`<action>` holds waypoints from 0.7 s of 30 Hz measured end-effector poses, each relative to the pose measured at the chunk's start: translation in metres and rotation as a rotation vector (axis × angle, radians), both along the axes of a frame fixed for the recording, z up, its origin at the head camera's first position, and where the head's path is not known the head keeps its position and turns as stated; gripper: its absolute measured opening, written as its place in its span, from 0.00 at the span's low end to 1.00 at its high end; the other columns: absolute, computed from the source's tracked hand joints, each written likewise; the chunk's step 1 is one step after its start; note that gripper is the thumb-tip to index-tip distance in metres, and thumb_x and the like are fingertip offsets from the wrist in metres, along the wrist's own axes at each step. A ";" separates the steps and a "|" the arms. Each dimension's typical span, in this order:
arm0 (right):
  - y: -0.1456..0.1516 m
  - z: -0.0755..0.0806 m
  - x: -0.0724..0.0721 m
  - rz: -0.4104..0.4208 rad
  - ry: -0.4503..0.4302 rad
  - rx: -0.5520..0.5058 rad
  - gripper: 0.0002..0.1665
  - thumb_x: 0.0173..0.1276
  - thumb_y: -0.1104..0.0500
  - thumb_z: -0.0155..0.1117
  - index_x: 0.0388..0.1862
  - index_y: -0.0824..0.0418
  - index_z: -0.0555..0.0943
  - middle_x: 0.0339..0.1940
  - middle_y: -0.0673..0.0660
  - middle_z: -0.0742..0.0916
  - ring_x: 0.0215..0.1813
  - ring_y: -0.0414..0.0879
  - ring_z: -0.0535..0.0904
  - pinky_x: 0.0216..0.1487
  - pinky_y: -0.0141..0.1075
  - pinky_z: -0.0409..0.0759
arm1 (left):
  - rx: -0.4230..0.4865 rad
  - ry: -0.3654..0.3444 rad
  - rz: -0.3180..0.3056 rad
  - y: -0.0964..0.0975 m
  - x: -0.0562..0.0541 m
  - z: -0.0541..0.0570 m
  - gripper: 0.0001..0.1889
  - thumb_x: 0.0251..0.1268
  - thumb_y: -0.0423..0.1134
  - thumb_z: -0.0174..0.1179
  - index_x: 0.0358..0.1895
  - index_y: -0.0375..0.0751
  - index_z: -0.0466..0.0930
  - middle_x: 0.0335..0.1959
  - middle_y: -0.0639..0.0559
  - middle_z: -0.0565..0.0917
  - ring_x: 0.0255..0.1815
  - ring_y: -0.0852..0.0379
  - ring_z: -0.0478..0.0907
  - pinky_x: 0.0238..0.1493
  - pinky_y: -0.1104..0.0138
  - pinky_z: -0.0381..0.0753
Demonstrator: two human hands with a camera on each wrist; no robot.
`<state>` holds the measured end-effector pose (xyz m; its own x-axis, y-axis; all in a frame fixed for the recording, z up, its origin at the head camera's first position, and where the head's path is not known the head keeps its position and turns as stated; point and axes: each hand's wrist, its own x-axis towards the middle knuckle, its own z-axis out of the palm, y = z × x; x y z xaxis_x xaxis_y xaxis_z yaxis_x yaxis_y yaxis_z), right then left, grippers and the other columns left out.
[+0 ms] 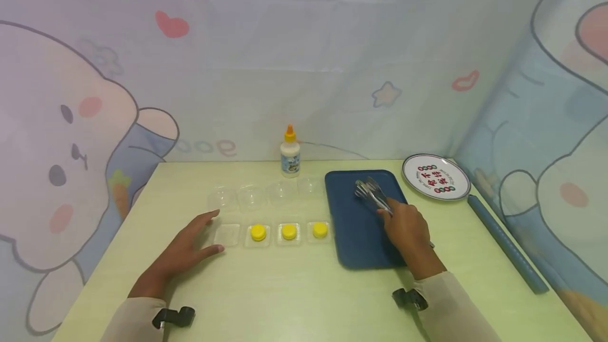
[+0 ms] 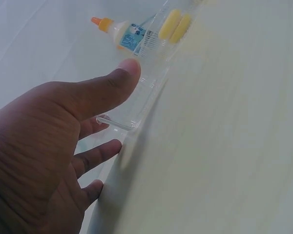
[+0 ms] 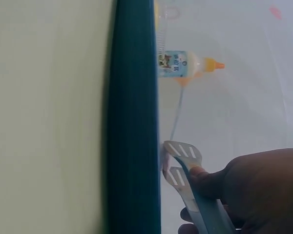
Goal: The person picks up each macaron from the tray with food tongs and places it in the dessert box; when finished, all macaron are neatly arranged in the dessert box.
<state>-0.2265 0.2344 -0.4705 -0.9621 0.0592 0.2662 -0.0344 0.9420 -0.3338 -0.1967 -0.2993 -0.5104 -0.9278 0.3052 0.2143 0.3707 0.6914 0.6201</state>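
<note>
Metal tongs (image 1: 378, 202) with slotted ends are gripped in my right hand (image 1: 407, 227), over the dark blue tray (image 1: 349, 249). In the right wrist view, the two ends of the tongs stand apart with nothing visible between them. My left hand (image 1: 182, 251) is beside the left end of a row of clear plastic boxes (image 1: 227, 235), thumb and fingers spread. Whether its fingers touch the plastic is hard to tell. Yellow round pieces (image 1: 289, 231) sit in three of the boxes; the leftmost box shows only clear plastic. Transparent lids (image 1: 252, 197) stand open behind them.
A white glue-like bottle (image 1: 290, 158) with an orange tip stands at the table's back edge. Right of the tray lies a white plate (image 1: 451, 183) with red print. A long blue-grey strip (image 1: 508, 244) runs along the right edge. Printed cloth hangs behind and at both sides.
</note>
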 end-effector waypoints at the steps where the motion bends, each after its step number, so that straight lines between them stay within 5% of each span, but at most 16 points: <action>1: 0.000 0.001 0.001 0.002 0.004 -0.002 0.27 0.80 0.49 0.69 0.70 0.63 0.84 0.52 0.75 0.91 0.50 0.73 0.90 0.42 0.65 0.87 | -0.001 -0.001 -0.001 0.000 0.000 0.000 0.47 0.68 0.47 0.78 0.85 0.42 0.63 0.80 0.34 0.73 0.77 0.29 0.72 0.76 0.29 0.67; 15: -0.005 0.014 0.003 0.050 0.047 0.008 0.29 0.82 0.50 0.68 0.73 0.65 0.82 0.60 0.74 0.90 0.54 0.74 0.90 0.45 0.66 0.88 | -0.004 -0.007 0.009 -0.001 -0.002 -0.003 0.46 0.68 0.48 0.77 0.85 0.45 0.63 0.79 0.34 0.74 0.78 0.29 0.72 0.77 0.29 0.66; 21: -0.013 0.018 0.005 0.082 0.077 0.000 0.27 0.81 0.51 0.70 0.71 0.64 0.83 0.55 0.72 0.92 0.49 0.71 0.91 0.39 0.62 0.88 | -0.005 -0.005 0.010 0.000 -0.002 -0.003 0.47 0.68 0.47 0.78 0.85 0.42 0.63 0.79 0.33 0.73 0.77 0.28 0.72 0.77 0.29 0.66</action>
<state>-0.2216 0.2215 -0.4520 -0.9405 -0.0184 0.3393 -0.1364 0.9350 -0.3274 -0.1989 -0.2992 -0.5130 -0.9319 0.2972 0.2078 0.3605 0.6980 0.6188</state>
